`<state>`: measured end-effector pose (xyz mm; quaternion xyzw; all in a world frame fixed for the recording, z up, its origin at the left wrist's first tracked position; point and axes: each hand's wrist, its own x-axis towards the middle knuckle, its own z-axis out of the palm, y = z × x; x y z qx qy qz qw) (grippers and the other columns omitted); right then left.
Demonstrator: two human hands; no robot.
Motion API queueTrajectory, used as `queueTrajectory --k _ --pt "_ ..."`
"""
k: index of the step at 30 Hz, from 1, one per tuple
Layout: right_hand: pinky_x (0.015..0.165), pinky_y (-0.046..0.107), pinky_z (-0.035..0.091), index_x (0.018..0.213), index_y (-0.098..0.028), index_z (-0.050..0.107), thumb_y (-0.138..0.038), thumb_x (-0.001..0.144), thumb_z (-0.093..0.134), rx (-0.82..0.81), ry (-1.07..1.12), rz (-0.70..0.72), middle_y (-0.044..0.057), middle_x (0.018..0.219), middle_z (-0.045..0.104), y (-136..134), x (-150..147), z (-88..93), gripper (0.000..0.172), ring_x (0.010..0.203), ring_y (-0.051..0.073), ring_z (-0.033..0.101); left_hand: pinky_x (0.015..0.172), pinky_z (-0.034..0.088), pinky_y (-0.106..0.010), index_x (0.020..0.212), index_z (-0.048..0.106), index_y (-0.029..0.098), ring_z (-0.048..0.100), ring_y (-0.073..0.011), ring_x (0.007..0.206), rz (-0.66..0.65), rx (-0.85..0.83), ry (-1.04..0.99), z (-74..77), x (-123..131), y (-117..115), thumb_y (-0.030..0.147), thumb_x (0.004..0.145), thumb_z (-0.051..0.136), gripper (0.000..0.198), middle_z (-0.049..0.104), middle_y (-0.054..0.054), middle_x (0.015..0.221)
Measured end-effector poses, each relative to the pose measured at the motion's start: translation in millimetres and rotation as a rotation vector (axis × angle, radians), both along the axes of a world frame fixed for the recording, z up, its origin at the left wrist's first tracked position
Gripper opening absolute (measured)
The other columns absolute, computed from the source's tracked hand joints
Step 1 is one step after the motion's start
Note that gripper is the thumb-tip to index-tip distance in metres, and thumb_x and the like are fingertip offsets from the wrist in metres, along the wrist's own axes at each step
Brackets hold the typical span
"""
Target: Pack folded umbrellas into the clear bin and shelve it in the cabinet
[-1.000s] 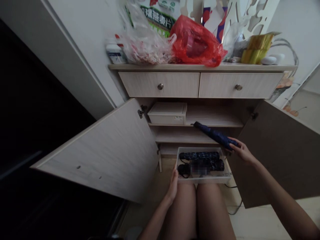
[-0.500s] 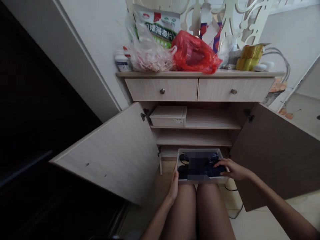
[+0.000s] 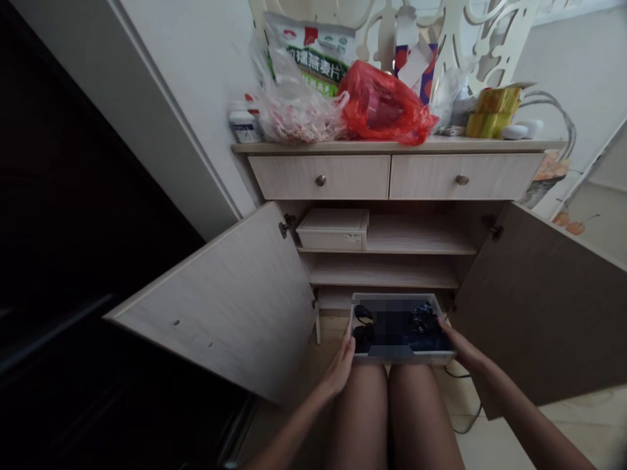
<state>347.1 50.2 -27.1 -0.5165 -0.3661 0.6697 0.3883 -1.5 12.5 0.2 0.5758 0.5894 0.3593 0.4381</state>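
Note:
A clear plastic tray (image 3: 401, 356) rests across my thighs (image 3: 362, 418), in front of the open cabinet. My left hand (image 3: 340, 369) grips its near left edge, and my right hand (image 3: 463, 346) grips its right edge. Dark folded umbrellas (image 3: 424, 320) lie inside the tray. A blurred patch hides the middle of the contents, so I cannot make out all of them.
The cabinet's pale wooden doors (image 3: 220, 307) (image 3: 543, 307) swing open on both sides. A white lidded box (image 3: 333, 230) sits on a shelf (image 3: 416, 241). A red plastic bag (image 3: 382, 104) and other packages crowd the cabinet top (image 3: 392, 147). A black cable (image 3: 463, 408) trails on the floor.
My right hand has moved off the tray's contents to grip its right edge. The navy umbrella held a second ago now lies in the tray. The tray sits slightly nearer.

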Motion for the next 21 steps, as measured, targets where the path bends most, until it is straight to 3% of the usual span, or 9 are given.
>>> queueTrajectory --k 2,4,7,10,12,15,18,21 --pt "0.100 0.047 0.050 0.111 -0.023 0.071 -0.073 0.080 0.055 -0.032 0.013 -0.023 0.011 0.108 0.075 -5 -4 -8.8 0.061 0.112 0.032 0.066 0.119 0.026 -0.050 0.127 0.066 0.026 0.040 -0.0352 0.142 -0.100 -0.034 0.208 23.5 -18 29 0.082 0.076 0.047 0.079 0.059 -0.012 0.141" --pt "0.103 0.048 0.049 0.111 -0.025 0.071 -0.073 0.078 0.057 -0.033 0.032 -0.049 0.010 0.112 0.074 -8 -6 -8.1 0.060 0.115 0.033 0.065 0.113 0.033 -0.054 0.101 0.075 0.025 0.052 -0.0408 0.131 -0.151 0.012 0.378 62.9 -33 75 0.077 0.075 0.056 0.062 0.072 -0.016 0.117" --pt "0.108 0.047 0.045 0.111 -0.028 0.072 -0.074 0.076 0.061 0.035 0.038 -0.072 0.007 0.120 0.071 -11 -6 0.5 0.059 0.125 0.033 0.059 0.117 0.029 -0.047 0.109 0.072 0.022 0.048 -0.0368 0.135 -0.055 0.398 0.458 129.0 -45 161 0.062 0.078 0.067 0.051 0.065 -0.017 0.131" --pt "0.111 0.044 0.042 0.111 -0.030 0.073 -0.078 0.075 0.058 0.079 0.008 -0.057 0.005 0.129 0.067 -14 -5 6.4 0.061 0.132 0.031 0.052 0.122 0.015 -0.047 0.126 0.063 0.019 0.027 -0.0339 0.148 -0.023 0.563 0.594 167.7 -44 237 0.049 0.076 0.074 0.060 0.050 -0.018 0.148" --pt "0.115 0.045 0.037 0.113 -0.031 0.073 -0.081 0.075 0.056 0.102 -0.027 -0.046 0.003 0.133 0.065 -17 -4 7.1 0.065 0.136 0.031 0.047 0.122 0.010 -0.050 0.129 0.062 0.017 0.026 -0.0351 0.149 -0.023 0.522 0.708 171.8 -42 269 0.043 0.077 0.074 0.059 0.049 -0.020 0.148" --pt "0.119 0.048 0.028 0.119 -0.027 0.071 -0.084 0.074 0.055 0.134 -0.066 -0.058 0.005 0.138 0.061 -19 0 6.4 0.074 0.140 0.031 0.042 0.121 0.012 -0.053 0.129 0.062 0.019 0.036 -0.0344 0.144 -0.010 0.472 0.791 159.0 -39 290 0.033 0.088 0.062 0.044 0.052 -0.020 0.146" --pt "0.119 0.047 0.028 0.124 -0.026 0.069 -0.085 0.073 0.054 0.140 -0.058 -0.038 0.006 0.142 0.057 -18 2 6.1 0.080 0.142 0.030 0.040 0.119 0.016 -0.052 0.133 0.061 0.025 0.040 -0.0321 0.141 -0.004 0.503 0.822 145.4 -30 287 0.028 0.094 0.050 0.040 0.050 -0.015 0.148" --pt "0.121 0.047 0.024 0.126 -0.026 0.068 -0.087 0.071 0.055 0.137 -0.079 -0.034 0.006 0.145 0.054 -13 2 5.7 0.083 0.144 0.030 0.036 0.117 0.020 -0.052 0.131 0.063 0.027 0.043 -0.0334 0.137 -0.064 0.550 0.873 141.6 -14 276 0.032 0.095 0.049 0.039 0.054 -0.015 0.145"
